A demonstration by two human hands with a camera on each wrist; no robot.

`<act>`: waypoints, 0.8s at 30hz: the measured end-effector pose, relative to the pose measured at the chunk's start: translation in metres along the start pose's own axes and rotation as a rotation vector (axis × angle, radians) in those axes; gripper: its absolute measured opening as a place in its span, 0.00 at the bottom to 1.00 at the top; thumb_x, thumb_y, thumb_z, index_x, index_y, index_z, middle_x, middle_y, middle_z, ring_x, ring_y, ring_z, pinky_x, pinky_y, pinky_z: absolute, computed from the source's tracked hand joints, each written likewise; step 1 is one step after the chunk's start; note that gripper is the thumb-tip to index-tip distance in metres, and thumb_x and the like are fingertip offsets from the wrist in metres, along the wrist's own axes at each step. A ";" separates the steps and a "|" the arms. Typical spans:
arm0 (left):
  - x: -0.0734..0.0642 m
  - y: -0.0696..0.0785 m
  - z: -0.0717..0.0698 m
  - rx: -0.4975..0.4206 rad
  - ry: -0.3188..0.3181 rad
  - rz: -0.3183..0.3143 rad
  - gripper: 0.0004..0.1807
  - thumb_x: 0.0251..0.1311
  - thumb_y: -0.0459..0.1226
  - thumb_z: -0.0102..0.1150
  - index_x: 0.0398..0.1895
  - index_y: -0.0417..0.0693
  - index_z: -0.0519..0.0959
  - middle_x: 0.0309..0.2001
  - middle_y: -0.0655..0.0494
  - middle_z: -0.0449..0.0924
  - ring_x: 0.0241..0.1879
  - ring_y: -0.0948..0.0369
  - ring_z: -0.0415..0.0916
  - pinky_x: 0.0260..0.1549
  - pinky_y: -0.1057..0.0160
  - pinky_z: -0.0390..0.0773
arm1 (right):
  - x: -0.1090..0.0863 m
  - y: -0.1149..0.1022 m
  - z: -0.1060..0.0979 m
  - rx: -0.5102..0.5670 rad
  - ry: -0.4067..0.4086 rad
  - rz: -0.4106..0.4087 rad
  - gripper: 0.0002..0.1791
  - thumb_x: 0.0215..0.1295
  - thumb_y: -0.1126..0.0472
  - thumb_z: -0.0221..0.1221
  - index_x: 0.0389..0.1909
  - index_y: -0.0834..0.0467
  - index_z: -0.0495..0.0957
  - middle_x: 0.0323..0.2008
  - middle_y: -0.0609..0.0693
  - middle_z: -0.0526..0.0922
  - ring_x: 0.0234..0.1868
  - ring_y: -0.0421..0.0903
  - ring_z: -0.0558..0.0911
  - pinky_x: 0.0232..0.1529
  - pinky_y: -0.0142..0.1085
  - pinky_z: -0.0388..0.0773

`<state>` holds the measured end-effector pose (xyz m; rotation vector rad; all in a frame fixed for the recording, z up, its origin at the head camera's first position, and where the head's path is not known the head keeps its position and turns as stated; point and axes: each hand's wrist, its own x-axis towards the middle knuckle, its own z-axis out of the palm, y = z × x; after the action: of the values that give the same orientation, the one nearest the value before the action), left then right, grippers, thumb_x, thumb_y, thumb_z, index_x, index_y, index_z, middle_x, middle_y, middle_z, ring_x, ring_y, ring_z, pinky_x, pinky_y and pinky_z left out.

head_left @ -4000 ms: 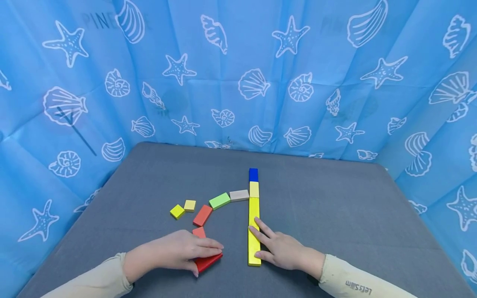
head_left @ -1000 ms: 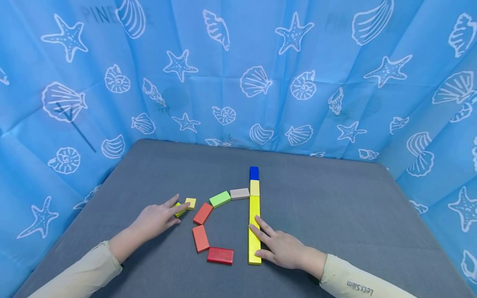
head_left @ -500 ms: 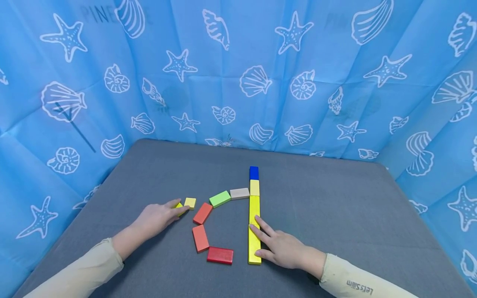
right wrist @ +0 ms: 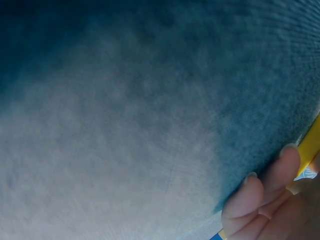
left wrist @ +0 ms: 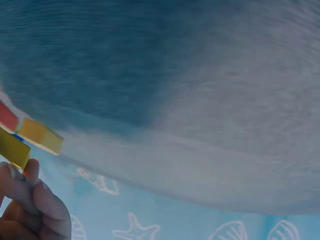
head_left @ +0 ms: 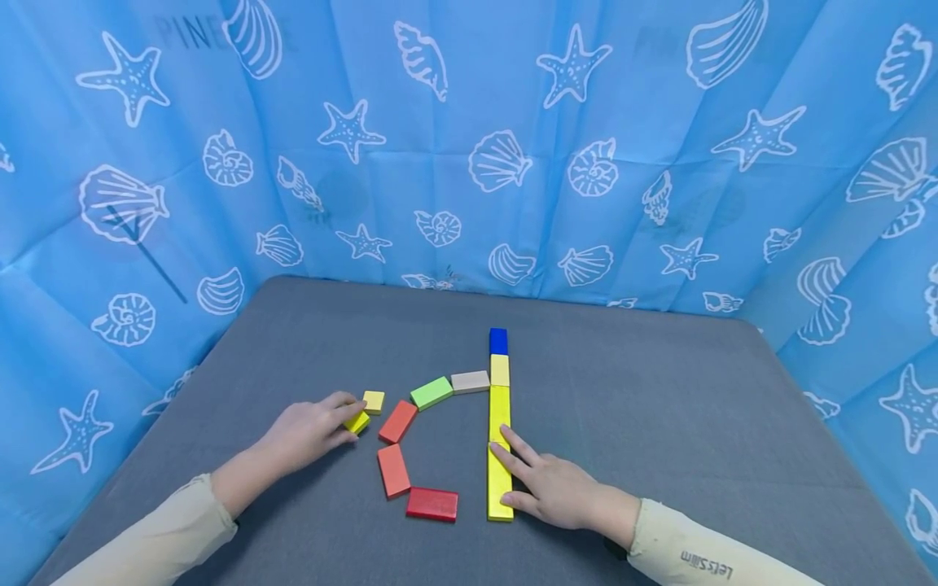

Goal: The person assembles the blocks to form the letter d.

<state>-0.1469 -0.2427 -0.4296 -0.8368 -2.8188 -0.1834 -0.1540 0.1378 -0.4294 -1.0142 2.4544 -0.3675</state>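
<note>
My left hand [head_left: 302, 433] pinches a bright yellow block [head_left: 357, 423] at the left of the arrangement. In the left wrist view that yellow block [left wrist: 14, 149] shows above the fingertips [left wrist: 32, 169]. Just beyond it lies a pale yellow block [head_left: 374, 402]. My right hand [head_left: 560, 490] rests its fingertips on two long yellow blocks laid end to end, the far one [head_left: 500, 407] and the near one [head_left: 500, 509]. In the right wrist view a yellow block [right wrist: 311, 147] appears beside the right hand's fingers at the edge.
Beyond the long blocks a pale yellow block [head_left: 500, 370] and a blue block [head_left: 498, 341] continue the line. A grey block [head_left: 470, 382], a green block [head_left: 431, 393], two orange-red blocks and a red block [head_left: 432, 504] curve leftward on the grey tabletop [head_left: 659, 407].
The left hand has let go of the red block, now lying flatter across at the curve's bottom, and moved up-left to the yellow block, which has shifted slightly right. The right hand stays put.
</note>
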 end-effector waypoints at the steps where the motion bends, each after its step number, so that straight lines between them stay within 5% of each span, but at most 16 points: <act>1: 0.000 0.002 -0.001 -0.009 -0.002 0.004 0.27 0.50 0.41 0.74 0.54 0.40 0.80 0.46 0.48 0.79 0.23 0.67 0.70 0.24 0.68 0.75 | 0.000 0.000 0.000 0.001 0.000 0.000 0.39 0.72 0.38 0.46 0.76 0.53 0.52 0.77 0.54 0.45 0.58 0.56 0.76 0.51 0.51 0.75; 8: 0.005 0.021 -0.007 -0.086 0.017 0.090 0.27 0.49 0.41 0.74 0.52 0.39 0.81 0.45 0.48 0.79 0.21 0.69 0.68 0.24 0.70 0.75 | -0.001 0.001 -0.001 0.024 0.002 0.000 0.39 0.72 0.38 0.47 0.76 0.53 0.52 0.77 0.54 0.45 0.59 0.56 0.75 0.53 0.52 0.74; 17: 0.011 0.040 -0.008 -0.116 -0.043 0.136 0.23 0.54 0.43 0.71 0.51 0.40 0.82 0.46 0.51 0.79 0.24 0.68 0.71 0.27 0.69 0.77 | -0.001 0.009 -0.011 0.218 0.053 0.008 0.41 0.71 0.42 0.52 0.76 0.56 0.50 0.77 0.55 0.42 0.67 0.61 0.66 0.59 0.57 0.67; 24: 0.021 0.059 -0.007 -0.136 -0.057 0.193 0.23 0.55 0.42 0.71 0.52 0.41 0.82 0.45 0.53 0.78 0.22 0.71 0.68 0.24 0.74 0.72 | 0.009 0.009 -0.023 0.182 0.047 0.026 0.41 0.70 0.43 0.54 0.76 0.57 0.52 0.77 0.55 0.43 0.66 0.62 0.66 0.59 0.57 0.67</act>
<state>-0.1310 -0.1839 -0.4149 -1.1549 -2.7805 -0.3291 -0.1764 0.1395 -0.4161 -0.9056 2.4212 -0.5998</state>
